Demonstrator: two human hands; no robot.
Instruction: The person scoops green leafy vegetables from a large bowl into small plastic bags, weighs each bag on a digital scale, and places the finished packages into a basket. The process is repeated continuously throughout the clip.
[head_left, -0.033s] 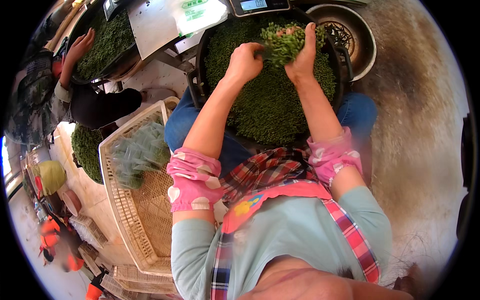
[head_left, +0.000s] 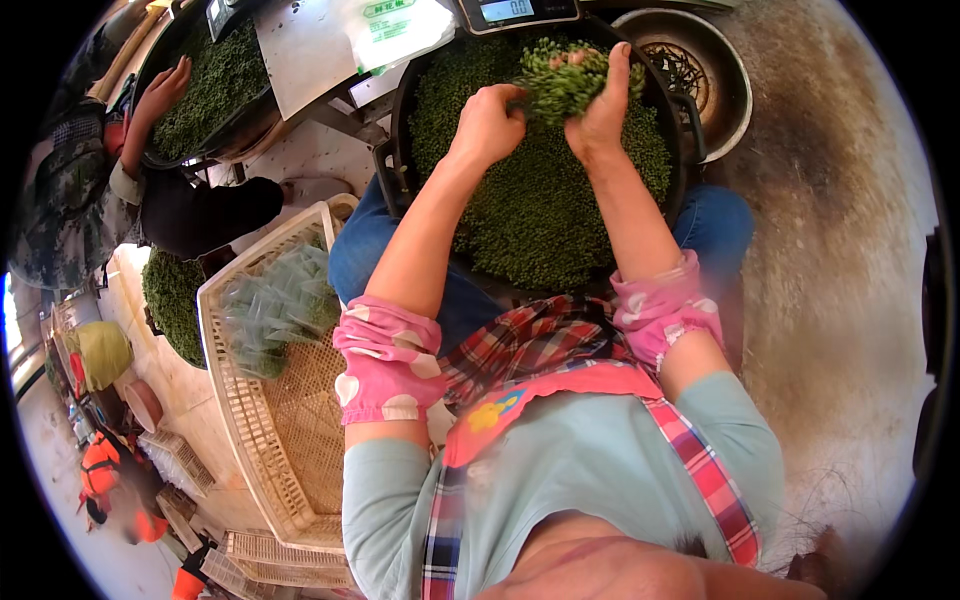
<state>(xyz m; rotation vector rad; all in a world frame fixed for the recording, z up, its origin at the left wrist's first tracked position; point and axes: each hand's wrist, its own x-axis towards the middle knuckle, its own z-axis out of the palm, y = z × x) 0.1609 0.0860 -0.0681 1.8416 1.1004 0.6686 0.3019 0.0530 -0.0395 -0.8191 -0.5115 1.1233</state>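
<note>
A clump of small green berries (head_left: 555,82) is gripped in my right hand (head_left: 600,110) above a large black pan (head_left: 400,125) heaped with green berry clusters (head_left: 530,210). My left hand (head_left: 490,122) is closed in a loose pinch at the left of the clump, over the pan; what its fingertips hold, if anything, is hidden. A digital scale (head_left: 515,12) sits just behind the pan, beside a white printed plastic bag (head_left: 395,25).
A pale plastic basket (head_left: 280,430) with filled bags (head_left: 280,310) stands left of my legs. A co-worker (head_left: 60,210) sits beside another pan of greens (head_left: 210,90). A steel basin (head_left: 730,90) is at back right; crates (head_left: 175,460) lie at lower left.
My right hand has shifted slightly left and up with the clump, which looks more smeared by motion. My left hand is almost still.
</note>
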